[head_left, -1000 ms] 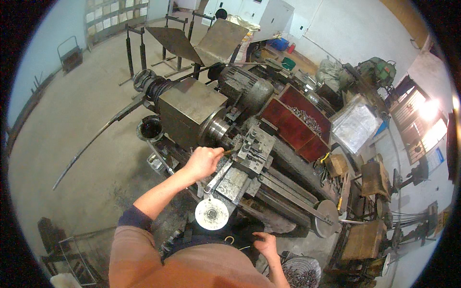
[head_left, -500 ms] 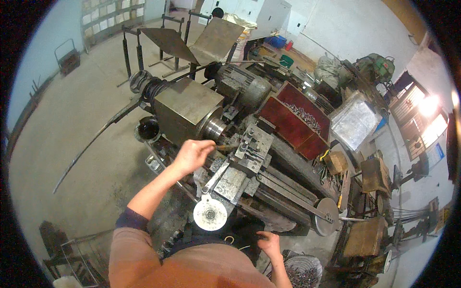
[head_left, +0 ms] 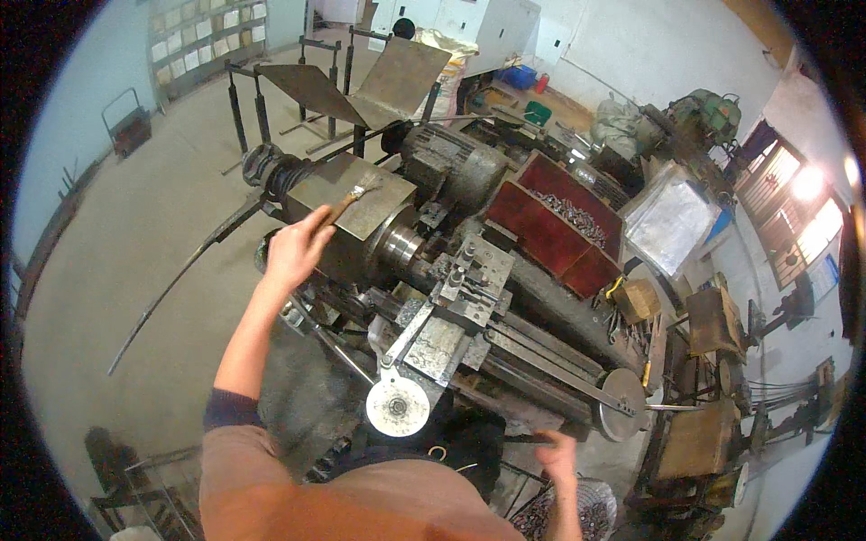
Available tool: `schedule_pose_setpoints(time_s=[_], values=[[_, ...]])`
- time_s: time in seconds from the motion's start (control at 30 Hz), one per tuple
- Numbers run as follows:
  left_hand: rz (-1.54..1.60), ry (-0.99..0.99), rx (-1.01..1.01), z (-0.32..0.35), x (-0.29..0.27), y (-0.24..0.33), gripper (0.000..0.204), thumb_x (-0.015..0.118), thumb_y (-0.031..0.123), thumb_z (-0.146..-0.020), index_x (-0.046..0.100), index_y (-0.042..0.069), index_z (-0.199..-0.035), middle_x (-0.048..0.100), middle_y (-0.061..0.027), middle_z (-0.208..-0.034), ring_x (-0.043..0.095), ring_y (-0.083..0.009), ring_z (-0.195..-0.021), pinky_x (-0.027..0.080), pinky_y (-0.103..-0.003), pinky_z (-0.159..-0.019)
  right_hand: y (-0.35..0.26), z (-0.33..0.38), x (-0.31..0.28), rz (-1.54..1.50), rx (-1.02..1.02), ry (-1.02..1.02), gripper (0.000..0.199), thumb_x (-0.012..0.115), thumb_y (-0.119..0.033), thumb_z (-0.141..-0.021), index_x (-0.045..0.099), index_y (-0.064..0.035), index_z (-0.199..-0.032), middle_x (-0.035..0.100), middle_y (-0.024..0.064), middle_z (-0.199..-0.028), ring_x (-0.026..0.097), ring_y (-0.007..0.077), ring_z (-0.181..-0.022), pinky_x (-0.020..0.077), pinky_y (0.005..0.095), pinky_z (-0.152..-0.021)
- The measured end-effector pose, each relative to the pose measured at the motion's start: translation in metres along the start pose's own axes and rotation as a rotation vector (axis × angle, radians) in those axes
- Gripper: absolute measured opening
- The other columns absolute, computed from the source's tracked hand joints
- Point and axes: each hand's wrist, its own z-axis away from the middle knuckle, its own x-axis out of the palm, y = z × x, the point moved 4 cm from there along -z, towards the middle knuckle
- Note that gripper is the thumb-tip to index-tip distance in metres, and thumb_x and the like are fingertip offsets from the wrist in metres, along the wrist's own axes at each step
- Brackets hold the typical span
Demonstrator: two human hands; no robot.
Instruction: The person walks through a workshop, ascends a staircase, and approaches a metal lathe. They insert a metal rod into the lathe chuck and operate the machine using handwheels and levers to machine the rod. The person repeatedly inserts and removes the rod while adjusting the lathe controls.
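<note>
My left hand (head_left: 298, 248) is closed around the wooden handle of a small brush (head_left: 342, 208). Its pale bristle end lies over the flat metal top of the lathe headstock (head_left: 317, 187). Right of that hand is the shiny spindle nose (head_left: 402, 245), with the tool post (head_left: 460, 268) beyond it on the slide. At the lower right my right hand (head_left: 558, 457), slightly blurred, has its fingers curled beside a dark bar-like edge; what they hold, if anything, I cannot make out. A round white dial wheel (head_left: 397, 407) sits between my arms.
A red tray (head_left: 532, 225) of small metal parts stands behind the lathe bed. The motor (head_left: 451, 162) is behind the headstock. A long lever rod (head_left: 171, 298) juts out left. A basket (head_left: 595, 505) of metal pieces stands low right, below a large handwheel (head_left: 622, 403).
My left hand has carried the brush from beside the spindle and tool post up and left to the headstock top. My right hand has shifted right and slightly up.
</note>
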Motion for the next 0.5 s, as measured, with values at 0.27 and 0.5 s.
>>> schedule_pose_setpoints(time_s=[0.27, 0.5], values=[[0.2, 0.133, -0.864, 0.136, -0.036, -0.144, 0.028, 0.048, 0.004, -0.072, 0.057, 0.004, -0.098, 0.055, -0.0072, -0.057, 0.047, -0.0137, -0.042, 0.039, -0.028, -0.043, 0.101, -0.013, -0.204, -0.001, 0.064, 0.558, 0.035, 0.045, 0.001, -0.056, 0.061, 0.0025, -0.087, 0.061, 0.0115, -0.072, 0.058, 0.0191, -0.069, 0.0446, 0.0268, -0.068], [-0.246, -0.536, -0.854, 0.215, 0.051, -0.209, 0.038, 0.054, 0.007, -0.064, 0.058, 0.012, -0.101, 0.06, -0.0172, -0.082, 0.059, -0.0284, -0.079, 0.046, -0.037, -0.071, 0.26, -0.032, -0.287, 1.085, 0.495, 0.126, 0.069, 0.057, -0.009, -0.062, 0.032, -0.0161, -0.126, 0.039, 0.0063, -0.126, 0.047, 0.0289, -0.102, 0.0445, 0.0384, -0.078]])
